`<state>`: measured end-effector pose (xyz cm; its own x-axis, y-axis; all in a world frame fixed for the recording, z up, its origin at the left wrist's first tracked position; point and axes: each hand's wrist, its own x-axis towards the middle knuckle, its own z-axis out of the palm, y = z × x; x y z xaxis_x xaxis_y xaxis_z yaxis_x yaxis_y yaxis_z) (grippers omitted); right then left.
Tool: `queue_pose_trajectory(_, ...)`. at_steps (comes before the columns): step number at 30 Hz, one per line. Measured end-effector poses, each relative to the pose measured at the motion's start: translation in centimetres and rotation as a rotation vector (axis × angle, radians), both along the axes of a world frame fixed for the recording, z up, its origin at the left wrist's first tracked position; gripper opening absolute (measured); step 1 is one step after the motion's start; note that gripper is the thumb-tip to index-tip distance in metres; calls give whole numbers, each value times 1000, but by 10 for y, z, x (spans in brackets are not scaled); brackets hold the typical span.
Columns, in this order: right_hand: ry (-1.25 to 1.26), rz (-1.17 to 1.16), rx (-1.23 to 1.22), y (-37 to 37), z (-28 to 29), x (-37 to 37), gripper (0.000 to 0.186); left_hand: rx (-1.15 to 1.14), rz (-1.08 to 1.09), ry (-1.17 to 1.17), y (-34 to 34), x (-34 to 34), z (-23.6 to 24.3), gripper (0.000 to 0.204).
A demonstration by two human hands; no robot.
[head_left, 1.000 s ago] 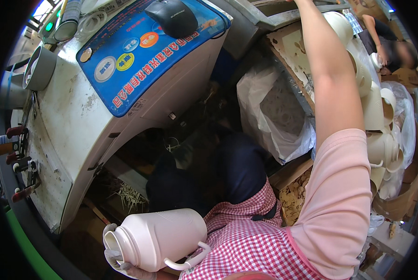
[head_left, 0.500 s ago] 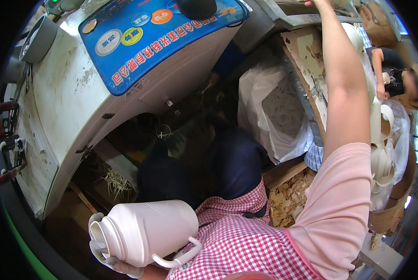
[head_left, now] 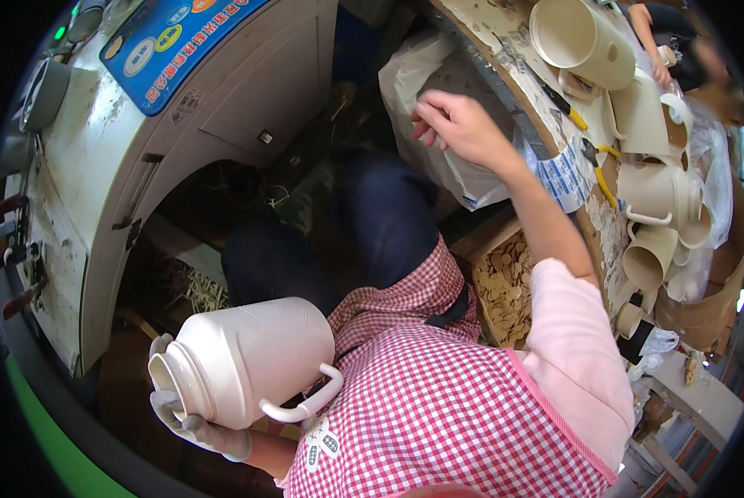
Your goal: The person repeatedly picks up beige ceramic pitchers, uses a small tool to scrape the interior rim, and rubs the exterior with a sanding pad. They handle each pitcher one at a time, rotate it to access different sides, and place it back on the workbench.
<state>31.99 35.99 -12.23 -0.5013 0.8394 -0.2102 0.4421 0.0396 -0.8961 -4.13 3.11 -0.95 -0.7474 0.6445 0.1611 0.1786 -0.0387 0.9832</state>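
Left hand point(head_left: 196, 425): gloved, gripping the neck end of a cream plastic jug point(head_left: 243, 361), which lies sideways at the lap.
Right hand point(head_left: 455, 126): bare, loosely open, holding nothing, beside a white plastic bag point(head_left: 426, 79) near the table point(head_left: 504, 50) edge.

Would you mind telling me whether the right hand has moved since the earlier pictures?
Yes. The right hand has drawn back from beyond the cluttered workbench and now hovers by the white plastic bag, nearer the body.

A single head-worn fisheye looks steeply down, close over the person's lap, the left hand point(head_left: 197, 427) low-left, the right hand point(head_left: 455, 124) raised upper-centre.
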Motion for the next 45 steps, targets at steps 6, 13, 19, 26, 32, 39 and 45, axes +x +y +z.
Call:
queue_pose_trajectory(6, -781, -307, 489, 31, -180, 111, 22, 33, -172, -67, -8, 12, -5, 54)
queue_pose_trajectory(13, -731, -218, 399, 59, -261, 124, 29, 76, 32, 198, -22, 17, 23, 70)
queue_pose_trajectory(19, -441, -490, 318, 36, -212, 145, 31, -215, 100, 710, -27, 14, 28, 104)
queue_pose_trajectory(26, 455, -302, -120, -114, -3, 31, 23, -159, -155, 844, -17, 20, -1, 110)
queue_pose_trajectory(32, -164, -158, 175, -156, 39, -18, 13, -119, -219, 986, -14, 34, 16, 105)
queue_pose_trajectory(39, 592, 64, 134, -185, 83, -71, 18, -89, -258, 987, -22, 44, 12, 109)
queue_pose_trajectory(45, 698, 364, 114, -229, 125, -119, 32, -36, -313, 1057, -15, 57, 12, 109)
